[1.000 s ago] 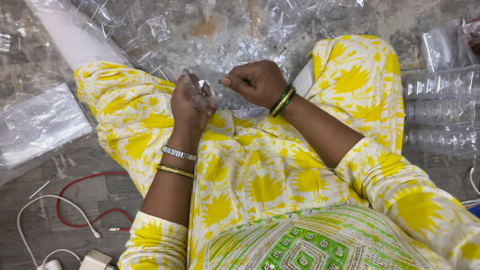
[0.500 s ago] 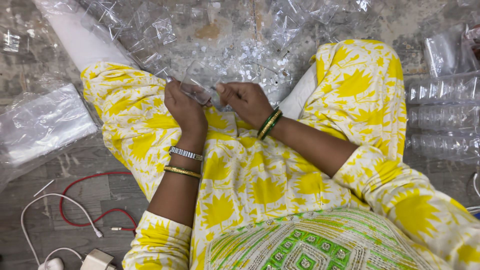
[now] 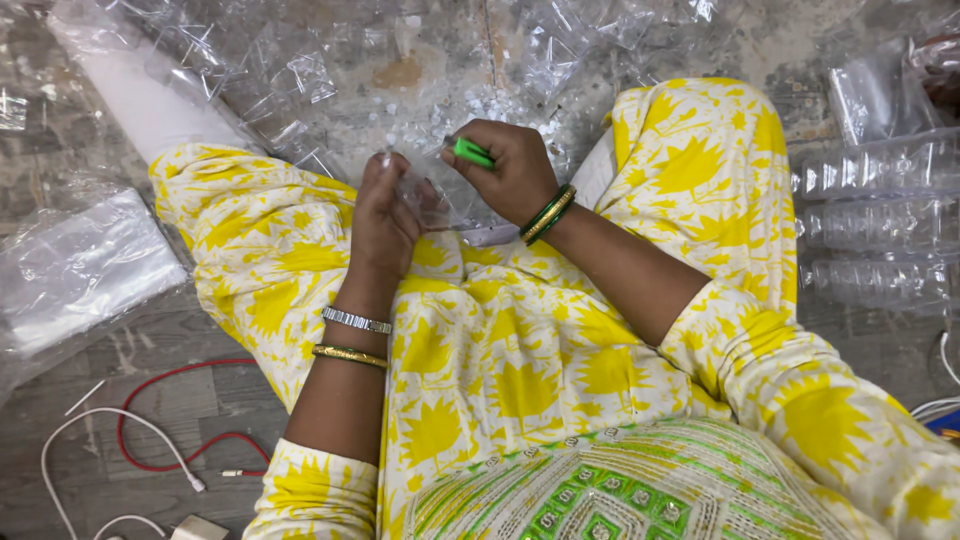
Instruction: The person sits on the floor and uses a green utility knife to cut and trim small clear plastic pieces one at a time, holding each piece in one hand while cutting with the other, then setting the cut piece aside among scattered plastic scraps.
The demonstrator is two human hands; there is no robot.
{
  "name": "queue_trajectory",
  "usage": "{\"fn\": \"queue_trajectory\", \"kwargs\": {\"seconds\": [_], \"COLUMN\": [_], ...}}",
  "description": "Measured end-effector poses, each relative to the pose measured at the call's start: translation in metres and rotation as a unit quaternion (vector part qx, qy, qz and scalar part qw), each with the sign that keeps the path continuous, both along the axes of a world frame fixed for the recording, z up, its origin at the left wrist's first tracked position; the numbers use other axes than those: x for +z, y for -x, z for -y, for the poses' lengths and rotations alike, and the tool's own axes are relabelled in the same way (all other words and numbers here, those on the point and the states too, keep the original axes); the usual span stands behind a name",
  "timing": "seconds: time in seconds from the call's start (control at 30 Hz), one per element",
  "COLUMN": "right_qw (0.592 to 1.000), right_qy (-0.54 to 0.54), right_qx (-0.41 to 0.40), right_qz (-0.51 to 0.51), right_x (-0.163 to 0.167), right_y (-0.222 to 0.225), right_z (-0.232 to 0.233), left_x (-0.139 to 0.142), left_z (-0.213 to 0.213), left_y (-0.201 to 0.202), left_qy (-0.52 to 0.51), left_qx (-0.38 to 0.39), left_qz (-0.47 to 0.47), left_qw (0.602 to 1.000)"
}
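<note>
Pinched in right hand (image 3: 512, 172), green piece (image 3: 472, 152) may slip; left hand (image 3: 385, 215) grips thin clear pouch (image 3: 435, 200), which could tear.

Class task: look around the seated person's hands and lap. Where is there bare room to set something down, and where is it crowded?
Free: the grey floor patch between the red cable, the white cable and the left arm. Crowded: the clear wrappers heaped ahead of both hands, the stack of plastic sheets on the left, and the clear bottles on the right. The right hand holds a green piece; the left hand holds a clear bag.
</note>
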State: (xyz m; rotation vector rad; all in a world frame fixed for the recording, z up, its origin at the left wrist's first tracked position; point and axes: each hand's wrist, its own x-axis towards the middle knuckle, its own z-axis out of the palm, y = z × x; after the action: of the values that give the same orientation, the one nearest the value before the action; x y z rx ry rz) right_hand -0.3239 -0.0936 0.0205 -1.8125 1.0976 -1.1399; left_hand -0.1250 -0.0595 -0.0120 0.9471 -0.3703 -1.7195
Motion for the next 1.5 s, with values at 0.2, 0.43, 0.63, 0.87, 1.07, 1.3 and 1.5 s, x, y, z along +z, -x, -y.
{"fn": "queue_trajectory", "kwargs": {"seconds": [0.2, 0.43, 0.63, 0.87, 1.07, 1.3, 1.5], "right_qw": [0.996, 0.956, 0.961, 0.992, 0.977, 0.995, 0.993], "right_qy": [-0.066, -0.287, -0.213, -0.038, -0.101, -0.093, -0.105], "right_qx": [0.004, 0.055, 0.112, 0.113, 0.187, 0.043, 0.054], "right_qz": [-0.064, 0.041, 0.134, 0.047, 0.026, 0.015, -0.013], "right_x": [-0.004, -0.014, -0.01, -0.011, -0.01, -0.009, -0.01], "right_y": [-0.006, -0.008, 0.008, -0.001, 0.002, -0.014, -0.034], "right_z": [-0.001, 0.0, 0.004, 0.001, -0.009, -0.011, -0.036], "left_x": [-0.017, 0.0, 0.005, -0.008, -0.017, -0.02, -0.021], "left_z": [0.001, -0.001, 0.003, -0.002, 0.006, 0.006, 0.006], "left_y": [-0.002, -0.004, -0.007, -0.008, -0.019, -0.013, -0.009], "left_qy": [0.003, -0.033, -0.111, -0.069, -0.074, -0.061, -0.101], "left_qx": [0.11, 0.136, -0.003, -0.08, -0.016, 0.08, 0.162], "left_qz": [0.026, 0.044, -0.075, -0.162, -0.162, -0.089, -0.055], "left_qw": [0.994, 0.989, 0.991, 0.981, 0.984, 0.991, 0.98]}}
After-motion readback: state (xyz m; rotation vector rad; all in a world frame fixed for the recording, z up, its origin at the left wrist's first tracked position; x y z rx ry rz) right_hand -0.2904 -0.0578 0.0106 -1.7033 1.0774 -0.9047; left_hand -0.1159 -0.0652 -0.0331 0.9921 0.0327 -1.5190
